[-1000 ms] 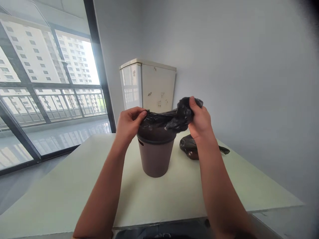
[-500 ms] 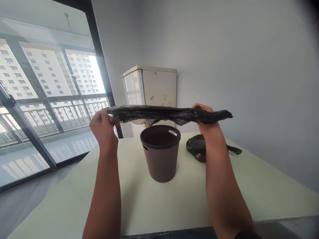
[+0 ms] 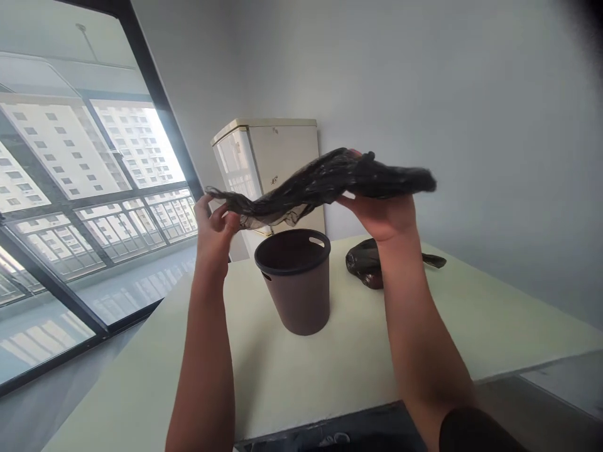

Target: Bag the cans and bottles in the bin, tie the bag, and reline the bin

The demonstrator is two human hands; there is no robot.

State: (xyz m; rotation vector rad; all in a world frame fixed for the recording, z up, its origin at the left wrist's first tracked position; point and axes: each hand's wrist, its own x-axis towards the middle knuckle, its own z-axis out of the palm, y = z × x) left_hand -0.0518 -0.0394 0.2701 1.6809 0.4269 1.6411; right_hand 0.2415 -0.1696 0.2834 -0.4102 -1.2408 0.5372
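Note:
A crumpled black plastic bag [image 3: 311,182] stretches between my two hands, above the rim of a brown trash can [image 3: 301,301]. At its left end my left hand [image 3: 214,220] pinches the thin, see-through edge of the bag. My right hand [image 3: 384,213] grips the bunched, thicker part from below, and a dark end sticks out to the right past it. The bag hides part of the right fingers. The trash can stands upright on the table, with cut-out handles near its dark rim.
A bundled black plastic bag [image 3: 365,260] lies on the pale table [image 3: 358,364], right of the trash can and partly behind my right forearm. A worn white cabinet [image 3: 285,150] stands behind the table. Glass doors [image 3: 85,188] are at the left, a grey wall [image 3: 447,94] at the back.
My right hand has risen with its end of the bag. The bag has gone from stretched straight to slack and slanting. The view has tilted and shifted slightly.

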